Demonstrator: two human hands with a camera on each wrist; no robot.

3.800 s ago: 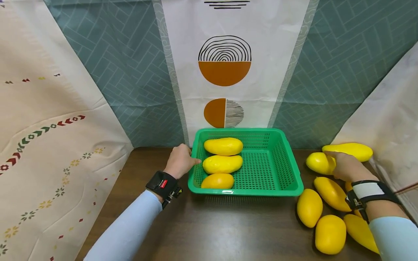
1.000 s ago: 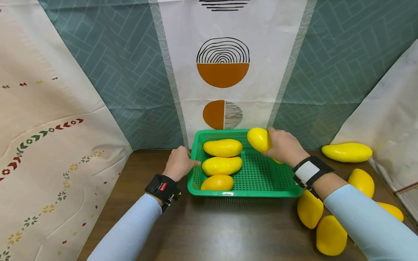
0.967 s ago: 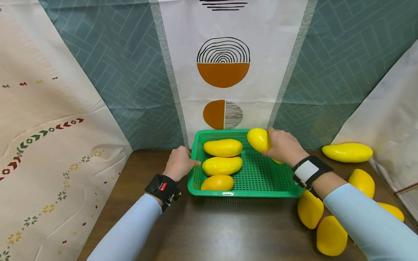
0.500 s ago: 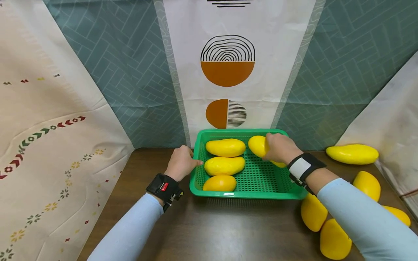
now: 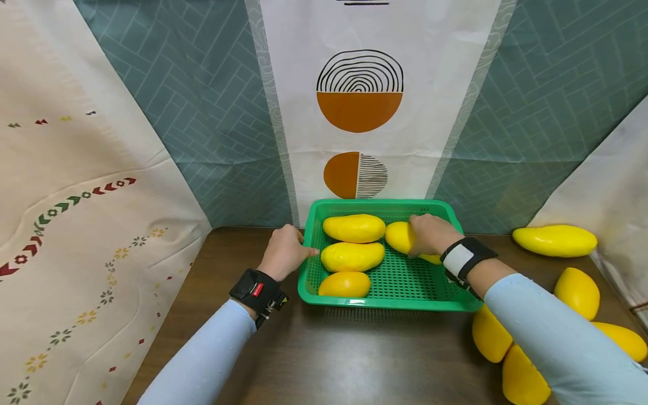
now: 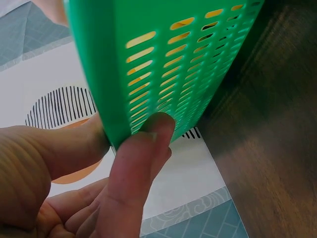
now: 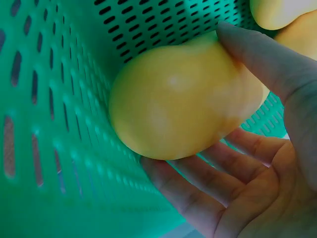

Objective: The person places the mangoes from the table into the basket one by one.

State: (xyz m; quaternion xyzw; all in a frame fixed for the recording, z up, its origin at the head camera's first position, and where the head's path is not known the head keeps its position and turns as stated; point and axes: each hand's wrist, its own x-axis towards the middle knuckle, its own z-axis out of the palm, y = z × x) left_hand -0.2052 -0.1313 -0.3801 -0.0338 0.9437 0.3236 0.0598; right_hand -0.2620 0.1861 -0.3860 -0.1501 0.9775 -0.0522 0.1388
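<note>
- In the center of the head view I see a green basket (image 5: 389,304) with many small holes, standing on a dark wooden table (image 5: 374,354).
- The right hand (image 5: 433,234) is inside the basket, a little right of the center; its thumb is on one side and its fingers are curled on the other, so it grips the held fruit (image 5: 399,236), a yellow one.
- This held fruit is near the basket wall in the right wrist view (if it touches the floor of the basket, I cannot tell).
- The left hand (image 5: 282,251) is at the left edge of the basket and pinches the rim between thumb and fingers, one fingertip being against the outer wall.
- In the left part of the basket three more lie in a column: the upper fruit (image 5: 354,228), the middle fruit (image 5: 352,257) and the lower fruit (image 5: 345,284), which is shorter and more orange.
- At the right of the frame, other yellow fruits (image 5: 554,241) are on the table, some partly behind the light blue right sleeve (image 5: 547,332).
- Behind the basket hangs a cloth (image 5: 359,143) with orange and striped half circles.
</note>
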